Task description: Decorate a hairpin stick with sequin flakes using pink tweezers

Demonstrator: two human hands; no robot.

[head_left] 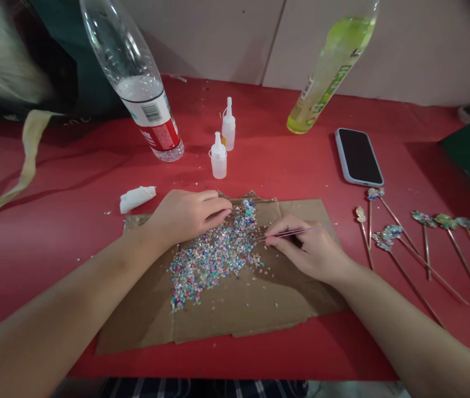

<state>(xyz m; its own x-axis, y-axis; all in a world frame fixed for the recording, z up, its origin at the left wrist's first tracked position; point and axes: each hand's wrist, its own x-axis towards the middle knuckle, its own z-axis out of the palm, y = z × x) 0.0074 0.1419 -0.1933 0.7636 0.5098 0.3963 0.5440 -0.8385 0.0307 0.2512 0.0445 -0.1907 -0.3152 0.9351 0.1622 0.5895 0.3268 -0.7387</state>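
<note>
A flat sheet of brown cardboard [235, 309] lies on the red table covering, with a heap of multicoloured glittery flakes [212, 260] spread across it. My right hand [307, 249] pinches fine metal tweezers [285, 234], whose tips reach the right edge of the heap. On the far side of the flakes rests my left hand [187, 216], its fingers curled together at the top of the heap. Whether those fingers hold something small, I cannot tell.
Two small white dropper bottles [223, 149] stand beyond the cardboard, between a tilted plastic water bottle [147, 116] and a yellow-green drink bottle [330, 77]. A phone [359, 157], a crumpled tissue [137, 199] and several thin decorated sticks [426, 243] lie on the red covering [52, 166].
</note>
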